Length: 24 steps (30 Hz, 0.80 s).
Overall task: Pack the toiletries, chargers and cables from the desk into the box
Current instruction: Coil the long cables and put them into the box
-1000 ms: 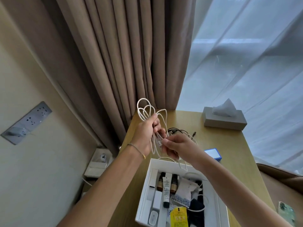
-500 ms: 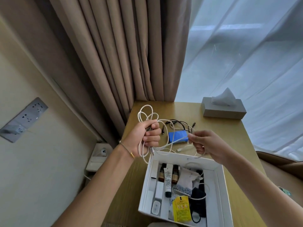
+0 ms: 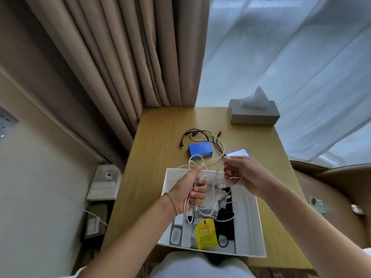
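Fingers (image 3: pixel 197 192) of left hand (image 3: pixel 187 192): curled tight round a bundle of white cable (image 3: pixel 193 163). Right hand (image 3: pixel 244 175): pinching the cable's far strand, at 3 o'clock from the left. Both over the box (image 3: pixel 253 219), white, open, part filled. Blue case (image 3: pixel 200 149) and black cable (image 3: pixel 192 133): on desk (image 3: pixel 158 137) at 12 o'clock. Tissue box (image 3: pixel 254 115): 1 o'clock corner.

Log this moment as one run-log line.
left hand: shut on white cable | right hand: pinching same cable | over box | black cable, blue case: on desk
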Available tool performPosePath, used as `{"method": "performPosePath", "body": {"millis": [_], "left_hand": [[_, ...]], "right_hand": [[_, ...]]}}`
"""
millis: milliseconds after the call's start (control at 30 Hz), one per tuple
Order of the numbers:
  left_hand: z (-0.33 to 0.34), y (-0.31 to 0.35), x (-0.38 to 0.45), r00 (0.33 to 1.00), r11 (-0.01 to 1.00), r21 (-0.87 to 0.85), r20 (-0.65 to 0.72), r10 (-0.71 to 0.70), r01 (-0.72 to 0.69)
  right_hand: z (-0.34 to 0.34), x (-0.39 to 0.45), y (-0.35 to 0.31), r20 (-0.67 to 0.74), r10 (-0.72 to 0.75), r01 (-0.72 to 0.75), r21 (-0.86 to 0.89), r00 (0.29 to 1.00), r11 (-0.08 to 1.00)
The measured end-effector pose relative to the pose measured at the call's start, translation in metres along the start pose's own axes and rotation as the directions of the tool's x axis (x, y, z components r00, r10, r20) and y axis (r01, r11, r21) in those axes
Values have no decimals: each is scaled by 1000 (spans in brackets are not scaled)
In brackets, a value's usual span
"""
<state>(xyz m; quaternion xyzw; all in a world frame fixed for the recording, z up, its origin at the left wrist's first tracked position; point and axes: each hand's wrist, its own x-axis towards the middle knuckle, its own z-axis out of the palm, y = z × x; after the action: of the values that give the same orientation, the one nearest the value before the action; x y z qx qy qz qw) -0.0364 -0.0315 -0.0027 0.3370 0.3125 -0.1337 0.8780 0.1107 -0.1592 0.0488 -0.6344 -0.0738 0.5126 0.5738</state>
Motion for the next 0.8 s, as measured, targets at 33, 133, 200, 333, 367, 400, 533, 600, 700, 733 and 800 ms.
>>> {"method": "performPosePath", "body": {"millis": [33,133,200,333,367,400,533,600,700,733,800], "left_hand": [[0,-8,7,1000,1000,-21,-13,-19,19],[0,-30,25,997,993,-101,-38,-64,60],[-1,-43,34,995,986,-140,-39,-97,91],[0,-60,45,973,993,-11,-201,-113,113],[-1,-62,46,963,990,83,-257,-86,110],[-1,-64,46,954,978,181,-295,-51,108],[-5,-73,46,912,849,522,-382,149,80],[-7,-80,47,875,785,618,-409,261,54],[-13,-83,42,839,690,724,-381,388,10],[-15,-82,38,833,651,759,-371,410,18],[-20,-77,27,818,567,821,-368,442,62]], "right_hand": [[-1,1,8,-24,28,-28,20,999,999],[-7,5,29,-86,93,-86,81,992,993],[-13,5,39,-117,95,-87,78,989,993],[-21,4,58,-163,38,-47,-51,986,998],[-22,4,62,-177,21,-38,-92,984,995],[-21,4,66,-191,1,-28,-136,982,990],[-21,6,76,-199,-36,-14,-245,979,969],[-19,7,80,-190,-51,-6,-289,980,957],[-16,11,87,-209,-83,4,-354,974,935],[-15,13,90,-219,-85,0,-362,972,932],[-13,16,96,-235,-81,-12,-369,969,929]]}}
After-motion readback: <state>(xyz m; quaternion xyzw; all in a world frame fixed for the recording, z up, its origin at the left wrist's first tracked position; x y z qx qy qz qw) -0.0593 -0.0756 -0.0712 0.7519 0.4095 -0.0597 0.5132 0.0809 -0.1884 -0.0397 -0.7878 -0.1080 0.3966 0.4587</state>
